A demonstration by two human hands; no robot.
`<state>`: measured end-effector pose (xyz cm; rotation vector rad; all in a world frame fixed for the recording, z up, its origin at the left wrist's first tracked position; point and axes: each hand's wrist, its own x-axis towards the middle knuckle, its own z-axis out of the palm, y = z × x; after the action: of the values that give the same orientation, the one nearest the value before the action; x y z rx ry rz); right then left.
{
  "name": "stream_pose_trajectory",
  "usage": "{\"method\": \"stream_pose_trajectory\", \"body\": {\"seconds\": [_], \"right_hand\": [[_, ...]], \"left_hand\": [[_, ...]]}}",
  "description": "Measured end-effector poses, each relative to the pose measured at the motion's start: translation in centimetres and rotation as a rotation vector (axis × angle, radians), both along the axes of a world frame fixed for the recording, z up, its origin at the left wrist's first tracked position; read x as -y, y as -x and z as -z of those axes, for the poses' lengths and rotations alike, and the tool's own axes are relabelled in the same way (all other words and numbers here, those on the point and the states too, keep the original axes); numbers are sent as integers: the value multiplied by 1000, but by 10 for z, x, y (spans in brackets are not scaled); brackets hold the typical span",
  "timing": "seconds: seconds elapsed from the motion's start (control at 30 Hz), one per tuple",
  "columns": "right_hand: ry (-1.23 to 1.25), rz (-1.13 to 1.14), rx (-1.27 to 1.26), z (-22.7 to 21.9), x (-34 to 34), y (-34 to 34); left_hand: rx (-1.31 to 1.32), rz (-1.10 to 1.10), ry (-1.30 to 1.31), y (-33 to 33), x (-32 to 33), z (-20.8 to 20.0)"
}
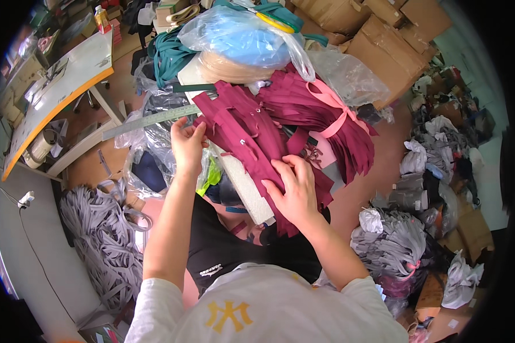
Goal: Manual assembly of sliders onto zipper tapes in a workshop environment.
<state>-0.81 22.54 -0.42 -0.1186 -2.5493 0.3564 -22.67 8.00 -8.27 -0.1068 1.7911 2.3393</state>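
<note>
Long maroon zippers (pixel 243 128) lie in a stack across a narrow white board (pixel 247 188) in front of me, small metal sliders showing on them. My right hand (pixel 294 191) rests on the stack's near right part, thumb and fingers spread. At its far left edge is my left hand (pixel 187 147), fingers loosely bent and apart, with nothing plainly held. A metal ruler (pixel 154 119) passes just beyond that hand, its right end meeting the zippers. Behind my right hand lies a second maroon zipper bundle (pixel 349 146), tied with a pink ribbon (pixel 333 106).
Beyond the zippers, yellow-handled scissors (pixel 274 23) lie on plastic-wrapped blue material (pixel 240 43), with teal strips (pixel 171 57) beside it. Grey strips (pixel 100 240) heap on the left floor; another grey bundle (pixel 389 243) lies right. A table (pixel 68 86) stands left; cardboard boxes (pixel 377 54) are behind.
</note>
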Motion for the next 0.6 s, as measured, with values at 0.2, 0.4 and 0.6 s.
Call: {"method": "stream_pose_trajectory", "body": {"seconds": [0.2,0.4,0.6], "right_hand": [[108,-10,-33,1,-8,-12],[194,9,-51,-11,-14,-3],[200,-84,-65,-31,-23,0]], "left_hand": [[-70,57,-144,17,3,0],[25,114,-78,17,3,-1],[253,117,-53,-45,15,-12]]}}
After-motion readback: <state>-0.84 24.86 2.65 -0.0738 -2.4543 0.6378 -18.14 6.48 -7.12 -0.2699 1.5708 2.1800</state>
